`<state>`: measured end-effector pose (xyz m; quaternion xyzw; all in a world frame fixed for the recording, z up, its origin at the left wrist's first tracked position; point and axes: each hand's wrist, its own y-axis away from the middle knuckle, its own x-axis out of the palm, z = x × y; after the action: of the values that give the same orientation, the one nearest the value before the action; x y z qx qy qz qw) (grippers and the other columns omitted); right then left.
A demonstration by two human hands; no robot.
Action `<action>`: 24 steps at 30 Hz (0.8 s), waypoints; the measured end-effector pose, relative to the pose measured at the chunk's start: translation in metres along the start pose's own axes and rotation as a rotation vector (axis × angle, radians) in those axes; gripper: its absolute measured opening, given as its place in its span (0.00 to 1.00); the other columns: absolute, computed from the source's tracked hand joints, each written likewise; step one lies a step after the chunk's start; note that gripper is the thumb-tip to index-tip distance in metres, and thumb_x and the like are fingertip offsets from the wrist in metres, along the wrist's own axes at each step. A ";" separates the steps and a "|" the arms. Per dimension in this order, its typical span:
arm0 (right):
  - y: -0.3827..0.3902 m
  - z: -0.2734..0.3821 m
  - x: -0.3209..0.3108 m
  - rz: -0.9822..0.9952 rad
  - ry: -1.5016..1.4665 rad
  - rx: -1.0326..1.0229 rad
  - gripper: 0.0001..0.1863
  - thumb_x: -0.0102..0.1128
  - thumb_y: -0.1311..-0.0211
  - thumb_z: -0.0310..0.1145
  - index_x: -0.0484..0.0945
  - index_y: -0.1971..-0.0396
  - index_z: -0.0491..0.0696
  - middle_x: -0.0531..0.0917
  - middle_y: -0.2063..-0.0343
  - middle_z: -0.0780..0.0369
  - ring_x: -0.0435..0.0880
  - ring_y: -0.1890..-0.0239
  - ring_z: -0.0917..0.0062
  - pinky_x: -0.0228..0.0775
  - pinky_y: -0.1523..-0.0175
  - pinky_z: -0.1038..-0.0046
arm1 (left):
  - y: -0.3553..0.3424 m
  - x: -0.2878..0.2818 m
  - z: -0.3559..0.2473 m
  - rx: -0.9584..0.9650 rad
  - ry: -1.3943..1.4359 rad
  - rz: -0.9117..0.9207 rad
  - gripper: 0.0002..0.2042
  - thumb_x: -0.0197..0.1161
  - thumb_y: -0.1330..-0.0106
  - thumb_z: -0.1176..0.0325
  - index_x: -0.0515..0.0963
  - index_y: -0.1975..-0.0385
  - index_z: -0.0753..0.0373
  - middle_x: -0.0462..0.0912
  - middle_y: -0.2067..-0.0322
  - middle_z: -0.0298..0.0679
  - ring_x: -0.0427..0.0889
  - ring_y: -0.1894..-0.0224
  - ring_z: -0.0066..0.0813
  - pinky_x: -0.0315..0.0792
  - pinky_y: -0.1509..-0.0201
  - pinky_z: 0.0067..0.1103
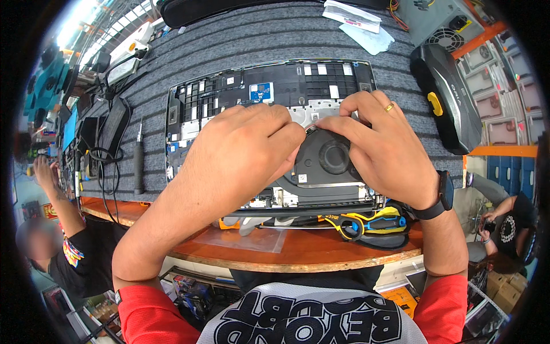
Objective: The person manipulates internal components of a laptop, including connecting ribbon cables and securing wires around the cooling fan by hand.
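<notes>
An opened laptop (275,83) lies on the ribbed grey mat with its inner parts bare. A round black cooling fan (334,157) and a small blue circuit board (262,92) show in it. My left hand (246,140) is closed over the laptop's middle, thumb and forefinger pressed together at the fan's upper left edge. Opposite it, my right hand (389,149) bends over the fan, and its fingertips meet the left ones. A thin dark strand shows between them, too small to name. The left hand hides part of the laptop's centre.
A screwdriver (139,160) and black cables (109,155) lie left of the laptop. Yellow-and-blue tools (366,226) and a clear plastic bag (246,238) rest along the front edge. To the right stands a black case (450,100). Other people are at both sides.
</notes>
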<state>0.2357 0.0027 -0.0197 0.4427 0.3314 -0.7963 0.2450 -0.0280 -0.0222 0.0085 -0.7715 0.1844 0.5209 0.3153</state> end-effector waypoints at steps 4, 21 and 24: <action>-0.002 0.001 0.002 -0.024 -0.013 -0.002 0.26 0.59 0.45 0.17 0.86 0.47 0.51 0.77 0.55 0.57 0.78 0.52 0.57 0.72 0.43 0.58 | -0.001 0.001 0.000 -0.074 0.108 0.002 0.08 0.76 0.39 0.76 0.84 0.62 0.62 0.87 0.65 0.41 0.87 0.65 0.46 0.81 0.59 0.33; -0.004 0.002 0.002 -0.006 0.066 -0.010 0.22 0.67 0.45 0.21 0.85 0.48 0.52 0.78 0.54 0.62 0.78 0.50 0.63 0.71 0.45 0.59 | 0.002 -0.003 0.003 -0.055 0.113 0.077 0.14 0.73 0.41 0.76 0.90 0.55 0.61 0.84 0.64 0.39 0.86 0.63 0.41 0.81 0.60 0.33; -0.004 0.003 0.002 -0.006 0.038 -0.012 0.25 0.63 0.46 0.18 0.85 0.47 0.52 0.78 0.55 0.59 0.78 0.51 0.59 0.72 0.44 0.58 | 0.003 -0.002 0.004 -0.051 0.103 0.074 0.13 0.74 0.41 0.77 0.90 0.55 0.61 0.84 0.63 0.39 0.86 0.63 0.41 0.81 0.59 0.33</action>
<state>0.2302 0.0026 -0.0192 0.4556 0.3420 -0.7864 0.2389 -0.0335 -0.0215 0.0087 -0.7976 0.2156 0.4965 0.2663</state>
